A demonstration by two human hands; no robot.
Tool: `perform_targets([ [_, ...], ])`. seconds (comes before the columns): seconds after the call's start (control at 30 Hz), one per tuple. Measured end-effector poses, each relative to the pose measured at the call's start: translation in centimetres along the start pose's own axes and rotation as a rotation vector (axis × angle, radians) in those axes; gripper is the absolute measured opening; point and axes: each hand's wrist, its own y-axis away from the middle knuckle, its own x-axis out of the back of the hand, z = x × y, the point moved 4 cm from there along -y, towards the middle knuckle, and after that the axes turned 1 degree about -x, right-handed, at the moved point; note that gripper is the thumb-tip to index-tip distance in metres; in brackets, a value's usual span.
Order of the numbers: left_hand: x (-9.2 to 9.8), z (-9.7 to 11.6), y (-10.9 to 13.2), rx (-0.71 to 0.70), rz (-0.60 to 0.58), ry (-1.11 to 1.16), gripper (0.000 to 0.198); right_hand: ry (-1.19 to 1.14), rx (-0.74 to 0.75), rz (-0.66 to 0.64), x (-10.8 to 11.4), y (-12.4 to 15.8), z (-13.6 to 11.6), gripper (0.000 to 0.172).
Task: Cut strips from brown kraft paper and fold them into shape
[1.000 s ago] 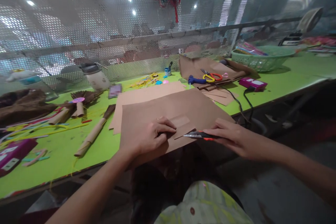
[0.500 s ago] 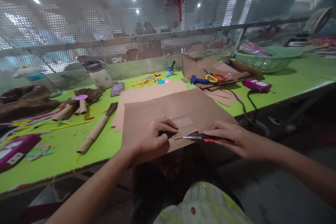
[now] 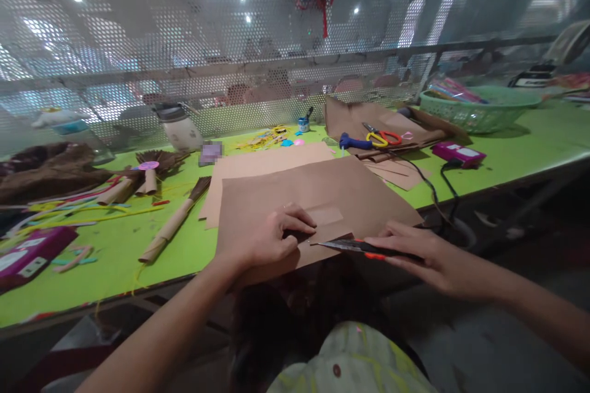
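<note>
A large sheet of brown kraft paper (image 3: 322, 193) lies on the green table, overhanging its near edge. My left hand (image 3: 271, 236) rests on the sheet with fingers curled, pinching the paper beside a cut strip. In my right hand (image 3: 415, 252) I grip scissors (image 3: 354, 246) with red-and-black handles, blades pointing left into the paper's near edge. A second brown sheet (image 3: 262, 163) lies underneath, further back.
Rolled paper brooms (image 3: 173, 224) and coloured strips lie at left, with a pink box (image 3: 32, 252). Behind are a blue glue gun (image 3: 354, 142), yellow-red scissors (image 3: 382, 135), another pink box (image 3: 458, 152), a green basket (image 3: 479, 107), a black cable (image 3: 433, 193) and a mesh screen.
My right hand with the scissors has slid slightly along the paper's near edge. The view has shifted a little left. My left hand keeps its hold.
</note>
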Motion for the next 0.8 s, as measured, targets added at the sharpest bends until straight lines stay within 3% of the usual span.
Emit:
perform_targets([
  [0.4, -0.1, 0.0, -0.1, -0.01, 0.038, 0.008, 0.052, 0.053, 0.031, 0.018, -0.3, -0.7, -0.2, 0.04],
  [0.8, -0.3, -0.4, -0.3, -0.016, 0.065, 0.021, 0.034, 0.069, -0.008, 0.001, -0.3, -0.7, -0.9, 0.041],
])
